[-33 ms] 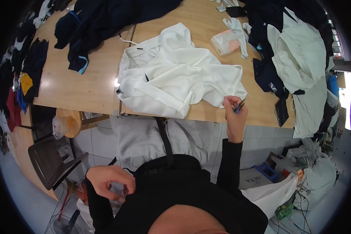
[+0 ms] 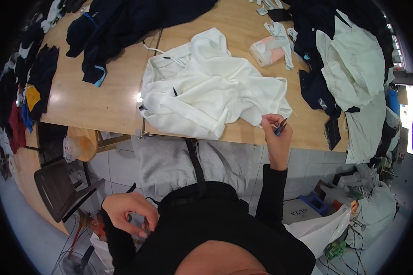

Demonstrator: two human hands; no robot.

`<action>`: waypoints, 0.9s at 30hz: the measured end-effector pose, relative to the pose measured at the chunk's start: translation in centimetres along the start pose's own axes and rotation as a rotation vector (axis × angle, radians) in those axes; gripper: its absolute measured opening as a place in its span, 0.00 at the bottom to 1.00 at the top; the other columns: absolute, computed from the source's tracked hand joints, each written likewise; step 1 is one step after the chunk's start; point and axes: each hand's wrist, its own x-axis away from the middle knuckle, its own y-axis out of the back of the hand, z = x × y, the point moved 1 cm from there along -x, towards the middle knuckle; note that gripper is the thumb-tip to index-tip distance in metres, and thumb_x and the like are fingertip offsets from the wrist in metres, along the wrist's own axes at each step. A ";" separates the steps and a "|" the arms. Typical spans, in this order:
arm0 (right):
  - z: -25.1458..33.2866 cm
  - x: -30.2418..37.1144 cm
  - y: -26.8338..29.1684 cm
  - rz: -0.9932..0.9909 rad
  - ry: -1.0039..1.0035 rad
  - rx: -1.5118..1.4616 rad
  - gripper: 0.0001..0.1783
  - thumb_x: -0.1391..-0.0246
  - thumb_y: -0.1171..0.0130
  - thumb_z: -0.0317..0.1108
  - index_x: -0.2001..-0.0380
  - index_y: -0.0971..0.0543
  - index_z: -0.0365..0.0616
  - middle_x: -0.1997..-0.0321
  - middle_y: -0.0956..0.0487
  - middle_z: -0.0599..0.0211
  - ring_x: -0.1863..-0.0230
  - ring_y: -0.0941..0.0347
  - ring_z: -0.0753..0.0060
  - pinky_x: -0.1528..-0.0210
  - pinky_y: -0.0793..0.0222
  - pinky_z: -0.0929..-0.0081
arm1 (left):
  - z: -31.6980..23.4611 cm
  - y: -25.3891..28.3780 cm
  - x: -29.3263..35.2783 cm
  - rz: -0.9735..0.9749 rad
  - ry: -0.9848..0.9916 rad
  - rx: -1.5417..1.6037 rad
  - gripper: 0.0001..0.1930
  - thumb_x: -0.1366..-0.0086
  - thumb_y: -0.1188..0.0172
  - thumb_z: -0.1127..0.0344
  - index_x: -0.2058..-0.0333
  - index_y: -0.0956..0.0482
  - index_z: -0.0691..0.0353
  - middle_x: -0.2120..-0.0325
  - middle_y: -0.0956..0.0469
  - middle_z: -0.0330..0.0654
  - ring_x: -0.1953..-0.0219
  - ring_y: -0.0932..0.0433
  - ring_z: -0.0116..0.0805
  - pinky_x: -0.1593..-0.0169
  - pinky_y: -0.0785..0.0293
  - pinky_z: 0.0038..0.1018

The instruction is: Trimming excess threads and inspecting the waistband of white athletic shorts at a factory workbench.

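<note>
A white drawstring garment (image 2: 215, 87) lies crumpled on the wooden table (image 2: 96, 101), its cord ends loose at the upper left. By its near right corner is my right hand (image 2: 277, 137), closed around small thread snips (image 2: 280, 127) with a blue part and a pointed metal blade. The thumb and index finger of that hand come together beside the cloth's edge; whether they touch it is unclear. Low on the left, my left hand (image 2: 129, 211) is curled in front of my black clothing, thumb and fingers closing on a small dark thing that I cannot make out.
Dark navy garments (image 2: 124, 27) spread across the far left. At the right, white clothes (image 2: 353, 64) are heaped over dark ones. A pale pink box (image 2: 267, 50) carries white strips. Below the table are grey fabric (image 2: 165, 165), a dark chair (image 2: 62, 185) and a wooden stool (image 2: 88, 143).
</note>
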 end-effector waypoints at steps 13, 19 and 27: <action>-11.8 -5.5 7.4 -0.520 0.262 0.353 0.10 0.32 0.37 0.30 0.59 0.21 0.30 0.64 0.18 0.62 0.59 0.23 0.68 0.51 0.25 0.68 | -13.9 -0.5 -8.8 -1.500 -1.293 -1.631 0.11 0.30 0.30 0.59 0.52 0.16 0.51 0.60 0.23 0.34 0.55 0.26 0.38 0.49 0.29 0.39; -10.0 -3.8 2.0 -0.623 0.347 0.287 0.12 0.36 0.42 0.19 0.51 0.20 0.31 0.53 0.15 0.55 0.53 0.19 0.61 0.46 0.24 0.66 | -20.6 -2.8 -7.1 -1.351 -1.540 -2.145 0.28 0.25 0.39 0.44 0.29 0.30 0.19 0.36 0.30 0.22 0.35 0.37 0.37 0.38 0.33 0.44; -11.9 -4.7 6.2 -0.704 0.316 0.351 0.12 0.31 0.42 0.26 0.49 0.21 0.31 0.51 0.16 0.55 0.51 0.20 0.59 0.46 0.25 0.66 | -18.8 -1.5 -6.9 -1.357 -1.734 -2.122 0.24 0.28 0.39 0.43 0.35 0.25 0.11 0.38 0.30 0.10 0.37 0.36 0.35 0.40 0.33 0.41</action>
